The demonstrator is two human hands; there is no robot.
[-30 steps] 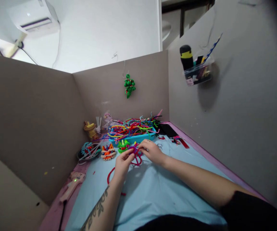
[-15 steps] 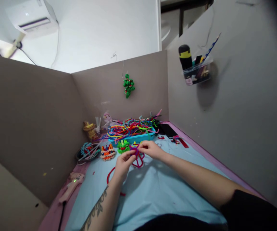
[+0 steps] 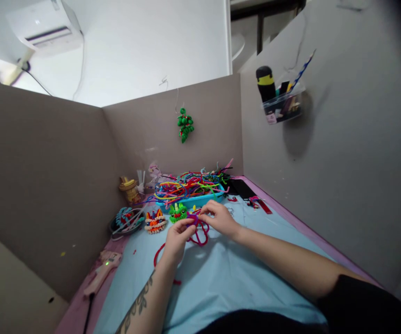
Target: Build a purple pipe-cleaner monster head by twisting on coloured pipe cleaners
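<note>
Pinched between the fingertips of my left hand (image 3: 180, 235) is a piece of bent pipe cleaners (image 3: 202, 239), purple at the top with red and magenta loops hanging below. My right hand (image 3: 217, 218) is closed in a pinch at the purple upper right part of the same piece. The fingers cover some of it, so its full shape is hidden. A long red pipe cleaner (image 3: 158, 253) curves out behind my left wrist onto the blue cloth. Just beyond my hands sits a green pipe-cleaner animal head (image 3: 177, 213), with an orange and white one (image 3: 155, 222) to its left.
A blue tray (image 3: 190, 202) piled with colourful pipe cleaners stands at the back. On the left are a dark bowl (image 3: 117, 228) and a pink glue gun (image 3: 103, 269) with a lit green light. Grey partitions (image 3: 172, 134) enclose the table; a plastic holder (image 3: 284, 107) hangs at right.
The red loops below my hands have shifted and spread slightly. Both hands keep their pinch on the piece, and the whole view has moved a little.
</note>
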